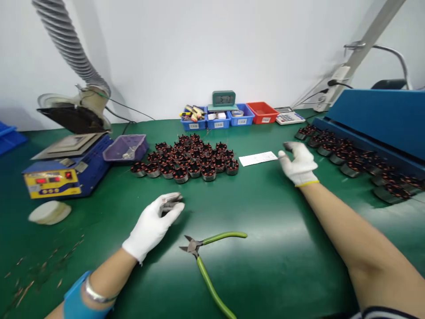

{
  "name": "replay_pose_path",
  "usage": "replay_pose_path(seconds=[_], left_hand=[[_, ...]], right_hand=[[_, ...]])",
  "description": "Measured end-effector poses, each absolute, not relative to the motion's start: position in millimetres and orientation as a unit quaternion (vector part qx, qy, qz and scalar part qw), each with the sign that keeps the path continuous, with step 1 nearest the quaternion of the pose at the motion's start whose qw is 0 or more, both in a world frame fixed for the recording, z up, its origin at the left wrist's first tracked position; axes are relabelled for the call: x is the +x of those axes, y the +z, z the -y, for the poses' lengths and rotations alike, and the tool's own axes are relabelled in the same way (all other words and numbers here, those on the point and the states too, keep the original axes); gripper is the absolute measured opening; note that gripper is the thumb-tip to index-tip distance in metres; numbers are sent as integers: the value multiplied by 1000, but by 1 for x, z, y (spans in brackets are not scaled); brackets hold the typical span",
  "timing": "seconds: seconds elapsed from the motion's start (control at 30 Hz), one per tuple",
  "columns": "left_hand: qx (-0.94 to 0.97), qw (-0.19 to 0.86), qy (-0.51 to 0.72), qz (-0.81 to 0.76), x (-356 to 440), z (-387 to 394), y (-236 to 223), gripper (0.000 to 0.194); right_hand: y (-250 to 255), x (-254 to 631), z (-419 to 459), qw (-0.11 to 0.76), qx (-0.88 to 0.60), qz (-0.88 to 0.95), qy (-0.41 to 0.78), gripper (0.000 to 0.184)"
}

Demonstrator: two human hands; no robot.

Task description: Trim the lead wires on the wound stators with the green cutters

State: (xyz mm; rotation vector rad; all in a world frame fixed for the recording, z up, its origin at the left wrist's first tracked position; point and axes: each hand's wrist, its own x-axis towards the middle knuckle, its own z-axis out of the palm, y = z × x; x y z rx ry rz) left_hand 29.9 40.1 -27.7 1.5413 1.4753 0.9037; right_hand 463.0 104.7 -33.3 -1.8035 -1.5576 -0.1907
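The left hand [156, 223], its grip loosely curled and seemingly unfilled, is near the cutters [195, 246], open on the surface [265, 230]. The right hand [297, 164], its grip released, hovers beside the paper [258, 158].

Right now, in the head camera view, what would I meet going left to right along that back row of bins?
Blue bin with yellow items → blue bin with white items → blue bin with a round roll → red bin → calculator.
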Motion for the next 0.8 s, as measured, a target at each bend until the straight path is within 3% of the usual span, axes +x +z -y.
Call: replay_pose_path(seconds=[0.07, 0.2, 0.3, 0.43, 0.67, 0.8], left_hand=[[612, 407, 360, -574, 28, -41, -31, 62], [643, 376, 347, -570, 27, -37, -29, 63], [768, 272, 302, -495, 36, -30, -22, 66], [902, 178, 111, -378, 50, -19, -16, 78], [782, 58, 29, -620, 3, -8, -11, 100], [723, -22, 57, -688, -10, -9, 0, 90]], right_hand=[[-37, 418, -96, 376, -631, 678, -25, 61], [-40, 347, -89, 264, -609, 747, 45, 87], [-39, 324, -84, 233, -644, 726, 59, 76], [-40, 314, -69, 259, -651, 711, 68, 65], [-45, 295, -41, 289, -650, 697, 94, 50], [-33, 274, -25, 299, -576, 731, 212, 50]])
